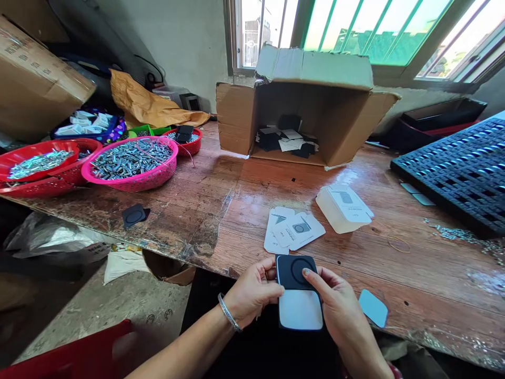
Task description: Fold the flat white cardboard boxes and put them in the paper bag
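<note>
Between both hands, at the table's front edge, is a flat black pad [290, 271] with a dark ring on it; a white rounded panel [300, 309] adjoins its near side. My left hand [254, 289] pinches the left edge, its thumb near the seam. My right hand [335, 295] grips the right side, with the thumb pressed on the ring. The fingers beneath are partly hidden. Just beyond lie loose printed cards [302, 231] picturing a similar ringed pad. To their right sits a thick stack of such cards [345, 208]. A pale rounded square [373, 308] lies beside my right hand.
An open cardboard box [236, 118] holds black and white pieces at the back. Pink [132, 181] and red baskets [47, 184] of small metal parts stand left. A black lattice tray [457, 168] leans right. Another dark ringed pad [134, 215] lies near the left front edge.
</note>
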{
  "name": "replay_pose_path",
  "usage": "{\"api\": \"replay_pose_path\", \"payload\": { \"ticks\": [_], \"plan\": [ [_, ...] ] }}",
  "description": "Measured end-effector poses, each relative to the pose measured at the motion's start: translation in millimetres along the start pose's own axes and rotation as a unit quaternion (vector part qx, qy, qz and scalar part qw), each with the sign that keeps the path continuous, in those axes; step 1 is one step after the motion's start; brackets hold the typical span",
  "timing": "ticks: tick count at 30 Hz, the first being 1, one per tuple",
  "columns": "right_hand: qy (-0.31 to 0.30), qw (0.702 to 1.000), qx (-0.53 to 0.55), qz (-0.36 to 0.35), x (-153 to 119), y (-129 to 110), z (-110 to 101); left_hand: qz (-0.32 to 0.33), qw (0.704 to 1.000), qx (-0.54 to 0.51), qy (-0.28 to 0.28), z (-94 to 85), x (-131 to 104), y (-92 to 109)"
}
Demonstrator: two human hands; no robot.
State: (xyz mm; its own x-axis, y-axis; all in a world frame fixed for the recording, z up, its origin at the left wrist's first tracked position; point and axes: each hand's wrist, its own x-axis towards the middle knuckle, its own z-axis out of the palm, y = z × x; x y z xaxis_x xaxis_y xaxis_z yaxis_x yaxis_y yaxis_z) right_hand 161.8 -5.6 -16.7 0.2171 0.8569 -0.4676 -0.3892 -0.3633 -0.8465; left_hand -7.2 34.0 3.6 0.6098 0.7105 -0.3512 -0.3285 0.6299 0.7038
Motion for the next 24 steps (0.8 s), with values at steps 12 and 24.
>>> {"api": "replay_pose_path", "payload": {
  "ticks": [12,24],
  "plan": [
    [0.110,0.826,-0.450,-0.322,3,-3,-11,0.086,0.993,0.032,0.071,1.5,7,-11],
    [-0.019,0.962,-0.178,-0.206,22,7,-9,0.083,0.985,0.147,0.018,-17.0,21,23]
  ]
}}
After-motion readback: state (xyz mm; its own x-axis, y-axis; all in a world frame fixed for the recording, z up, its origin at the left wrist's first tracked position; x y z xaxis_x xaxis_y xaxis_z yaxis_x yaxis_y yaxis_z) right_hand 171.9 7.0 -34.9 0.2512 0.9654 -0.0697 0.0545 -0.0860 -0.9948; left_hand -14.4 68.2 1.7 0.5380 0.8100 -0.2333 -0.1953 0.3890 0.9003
